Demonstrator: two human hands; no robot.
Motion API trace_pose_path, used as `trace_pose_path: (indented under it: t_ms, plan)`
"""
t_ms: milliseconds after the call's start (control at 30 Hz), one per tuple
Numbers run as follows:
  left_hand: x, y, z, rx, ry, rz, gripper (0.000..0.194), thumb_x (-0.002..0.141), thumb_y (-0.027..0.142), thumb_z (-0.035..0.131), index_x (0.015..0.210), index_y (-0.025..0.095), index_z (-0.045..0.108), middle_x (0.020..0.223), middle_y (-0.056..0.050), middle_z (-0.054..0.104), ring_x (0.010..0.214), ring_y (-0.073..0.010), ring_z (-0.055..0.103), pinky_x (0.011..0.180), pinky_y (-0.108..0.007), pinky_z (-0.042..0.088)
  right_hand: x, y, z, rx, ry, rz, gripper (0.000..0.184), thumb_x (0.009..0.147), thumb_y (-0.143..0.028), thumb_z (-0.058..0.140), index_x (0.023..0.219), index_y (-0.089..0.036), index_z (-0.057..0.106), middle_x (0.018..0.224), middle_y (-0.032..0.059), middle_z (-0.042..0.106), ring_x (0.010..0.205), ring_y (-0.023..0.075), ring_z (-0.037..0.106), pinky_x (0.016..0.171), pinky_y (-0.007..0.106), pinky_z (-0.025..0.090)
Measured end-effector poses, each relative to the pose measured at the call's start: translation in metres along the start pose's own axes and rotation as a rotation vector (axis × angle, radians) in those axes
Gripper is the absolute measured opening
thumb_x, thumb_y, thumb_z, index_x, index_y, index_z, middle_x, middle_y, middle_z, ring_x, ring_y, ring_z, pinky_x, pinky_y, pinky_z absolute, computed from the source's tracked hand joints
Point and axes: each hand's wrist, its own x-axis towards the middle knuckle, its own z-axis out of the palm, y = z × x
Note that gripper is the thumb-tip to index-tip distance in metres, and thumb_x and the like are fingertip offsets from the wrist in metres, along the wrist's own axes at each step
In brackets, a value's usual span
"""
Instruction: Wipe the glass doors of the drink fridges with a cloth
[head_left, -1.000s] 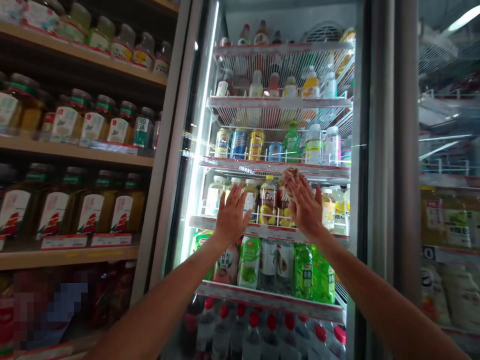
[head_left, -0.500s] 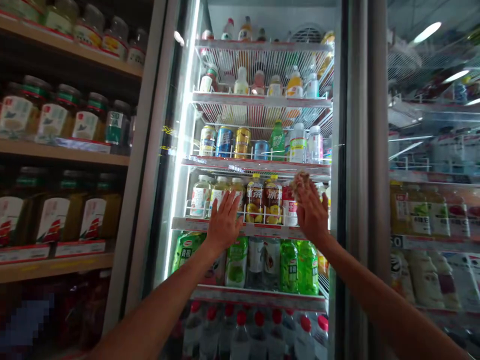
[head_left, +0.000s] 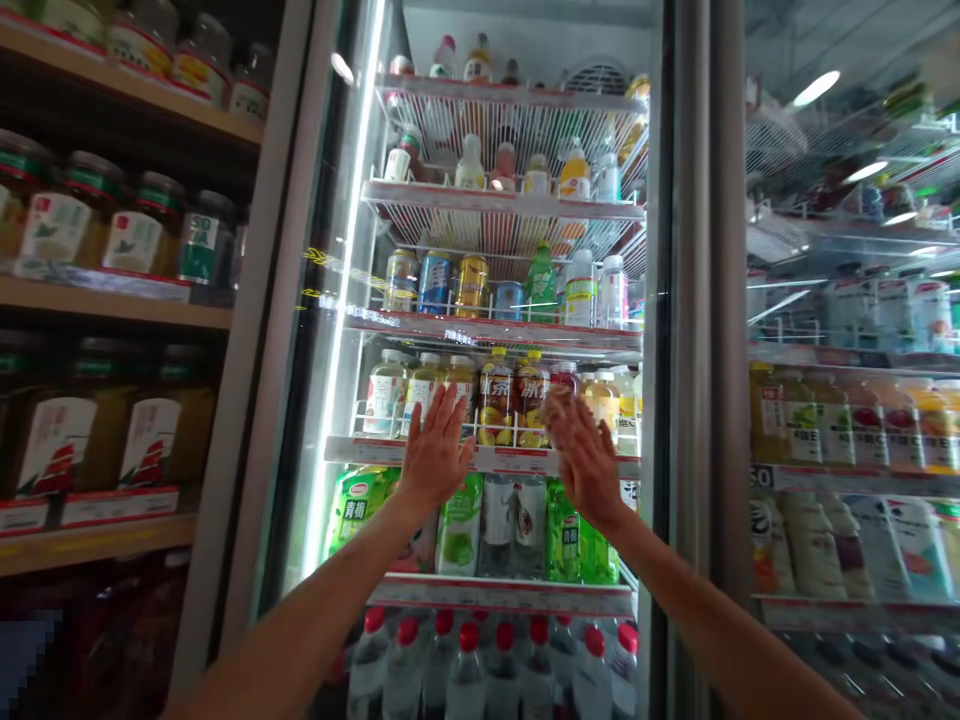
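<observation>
At the right hand's point(head_left: 590, 470) eleven o'clock, the blurred cloth point(head_left: 556, 410) looks light and soft, probably best held by its bunched middle. The left hand's point(head_left: 435, 448) grip is apart; whether the right's clamps, I cannot tell.

Free room: one upright lane along the cooler's glass point(head_left: 491, 490), between the left hand point(head_left: 435, 450) and the right hand point(head_left: 592, 475) with its cloth point(head_left: 557, 415), widening above the fingertips across the pane and continuing below into the gap between the forearms point(head_left: 319, 595). Obstacles, lateral: metal frame point(head_left: 262, 330) at the left, wooden shelf point(head_left: 112, 305) of jars point(head_left: 139, 230) beyond it; upright metal post point(head_left: 701, 300) at the right. Obstacle, forward: the glass itself, standing before the wire shelves point(head_left: 487, 330) and bottles point(head_left: 495, 400), passage along it only.
</observation>
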Motion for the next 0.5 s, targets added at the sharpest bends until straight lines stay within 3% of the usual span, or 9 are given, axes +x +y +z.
trace_pose_path:
  t_ms: [67, 100, 233, 300, 367, 500]
  plan:
    - [-0.006, 0.001, 0.0, 0.001, -0.012, 0.001, 0.056, 0.084, 0.028, 0.043, 0.136, 0.013, 0.028, 0.145, -0.011, 0.026, 0.136, -0.0239, 0.016, 0.11, -0.047, 0.018, -0.003, -0.001, -0.002, 0.015, -0.098, -0.145, 0.064, 0.083, -0.015, 0.041, 0.14, -0.028, 0.017, 0.14, 0.004, 0.039, 0.133, 0.0204, 0.028, 0.108, 0.047, 0.023]
    - [-0.009, 0.002, 0.0, 0.001, -0.022, 0.003, 0.055, 0.085, 0.028, 0.043, 0.136, 0.013, 0.028, 0.145, -0.011, 0.026, 0.136, -0.0238, 0.016, 0.11, -0.047, 0.018, -0.003, 0.008, -0.004, -0.005, -0.082, -0.111, 0.063, 0.083, -0.015, 0.04, 0.14, -0.028, 0.017, 0.139, 0.0043, 0.04, 0.132, 0.0207, 0.03, 0.108, 0.048, 0.022]
    - [-0.019, 0.005, 0.001, -0.011, -0.047, 0.007, 0.056, 0.085, 0.028, 0.043, 0.136, 0.013, 0.027, 0.145, -0.011, 0.026, 0.136, -0.0232, 0.014, 0.11, -0.046, 0.017, 0.012, 0.062, -0.007, -0.096, 0.233, 0.385, 0.058, 0.083, -0.018, 0.038, 0.139, -0.021, 0.024, 0.138, 0.0106, 0.041, 0.128, 0.0258, 0.036, 0.103, 0.052, 0.029]
    - [-0.02, 0.007, 0.003, -0.021, -0.031, -0.005, 0.057, 0.084, 0.028, 0.044, 0.137, 0.013, 0.026, 0.145, -0.012, 0.026, 0.136, -0.0238, 0.013, 0.11, -0.047, 0.016, 0.024, 0.067, -0.003, -0.09, 0.296, 0.466, 0.057, 0.083, -0.018, 0.037, 0.139, -0.02, 0.027, 0.138, 0.011, 0.04, 0.128, 0.027, 0.035, 0.102, 0.052, 0.03]
    - [-0.02, 0.01, 0.005, -0.025, -0.013, -0.016, 0.058, 0.084, 0.028, 0.044, 0.137, 0.012, 0.026, 0.145, -0.013, 0.026, 0.136, -0.0243, 0.013, 0.11, -0.048, 0.014, 0.032, 0.047, 0.001, -0.052, 0.225, 0.364, 0.059, 0.083, -0.016, 0.037, 0.14, -0.023, 0.022, 0.14, 0.0078, 0.037, 0.131, 0.0256, 0.03, 0.104, 0.052, 0.027]
    - [-0.019, 0.009, 0.003, -0.016, -0.024, -0.014, 0.056, 0.084, 0.028, 0.044, 0.136, 0.013, 0.028, 0.144, -0.013, 0.027, 0.136, -0.0238, 0.014, 0.11, -0.047, 0.015, 0.035, -0.001, 0.006, 0.069, -0.099, -0.11, 0.068, 0.083, -0.015, 0.04, 0.141, -0.032, 0.009, 0.144, -0.0005, 0.031, 0.135, 0.0194, 0.023, 0.109, 0.045, 0.022]
